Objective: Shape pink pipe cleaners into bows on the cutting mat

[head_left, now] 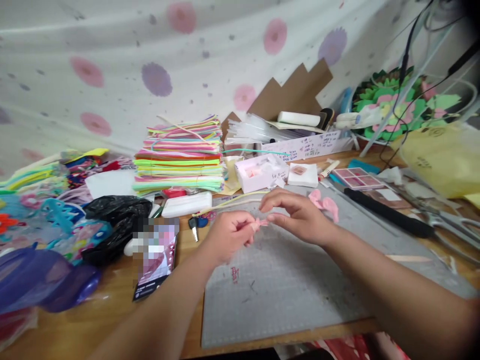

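Above the grey cutting mat (285,285), my left hand (231,234) is closed in a pinch on a small pink pipe cleaner piece (258,224), mostly hidden by the fingers. Its short end sticks out to the right. My right hand (296,212) is beside that end, palm down, thumb tip close to it or touching it. The index finger arches above with a gap to the thumb. Behind the right hand, a fuzzy pink shaped piece (324,204) lies on the mat.
A tall stack of coloured pipe cleaners (180,162) stands at the back. Left are a phone (157,260), keys (193,227), a black plastic bag (120,220) and a purple container (41,280). Right lie large scissors (453,222) and a pink palette (359,178). A white box (258,172) sits behind.
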The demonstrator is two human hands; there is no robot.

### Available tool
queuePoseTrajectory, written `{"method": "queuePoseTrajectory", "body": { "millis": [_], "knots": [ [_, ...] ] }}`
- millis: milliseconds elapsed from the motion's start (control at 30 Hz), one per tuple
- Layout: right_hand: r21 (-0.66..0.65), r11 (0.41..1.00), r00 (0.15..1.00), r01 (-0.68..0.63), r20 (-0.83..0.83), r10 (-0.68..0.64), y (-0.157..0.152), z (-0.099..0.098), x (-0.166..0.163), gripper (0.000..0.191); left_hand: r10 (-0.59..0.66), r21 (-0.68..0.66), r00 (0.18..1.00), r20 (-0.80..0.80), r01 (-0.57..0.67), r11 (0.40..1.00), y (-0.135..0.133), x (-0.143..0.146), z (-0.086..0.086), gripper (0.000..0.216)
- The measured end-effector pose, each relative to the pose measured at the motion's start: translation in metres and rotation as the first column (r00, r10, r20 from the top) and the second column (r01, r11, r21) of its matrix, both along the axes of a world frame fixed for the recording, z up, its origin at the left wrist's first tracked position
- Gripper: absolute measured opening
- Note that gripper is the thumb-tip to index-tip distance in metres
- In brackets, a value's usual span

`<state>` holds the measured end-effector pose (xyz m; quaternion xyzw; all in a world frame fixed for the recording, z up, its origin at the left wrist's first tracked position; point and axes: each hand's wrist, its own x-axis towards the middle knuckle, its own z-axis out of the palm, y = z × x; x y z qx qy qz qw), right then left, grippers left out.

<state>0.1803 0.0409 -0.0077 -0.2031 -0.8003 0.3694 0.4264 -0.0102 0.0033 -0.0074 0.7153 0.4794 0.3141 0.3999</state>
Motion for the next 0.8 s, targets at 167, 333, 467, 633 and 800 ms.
{"method": "queuePoseTrajectory", "body": {
  "millis": [167,333,467,633,800],
  "knots": [
    [0.227,0.968,0.991,-0.107,0.097,0.087,-0.002,0.006,0.002,0.016,-0.024,-0.251,0.942,0.334,0.114,0.961,-0.003,-0.003,-0.001,0.020],
    [0.244,0.966,0.997,-0.080,0.007,0.081,-0.007,0.004,-0.003,0.010,-0.078,-0.289,0.882,0.465,0.235,0.928,-0.004,-0.005,-0.002,0.019],
    [0.256,0.964,0.995,-0.074,-0.039,0.087,-0.009,0.006,-0.004,0.007,-0.124,-0.301,0.883,0.452,0.282,0.911,-0.005,-0.007,0.001,0.020],
    [0.303,0.953,0.997,-0.007,-0.066,0.028,-0.013,0.007,-0.007,0.010,-0.156,-0.179,0.903,0.401,0.244,0.953,-0.008,-0.003,0.003,0.023],
    [0.202,0.962,0.980,0.181,-0.115,-0.160,-0.020,-0.001,-0.017,0.011,-0.052,0.162,0.977,0.205,0.018,0.987,-0.012,0.004,0.010,0.026]
  ]
}}
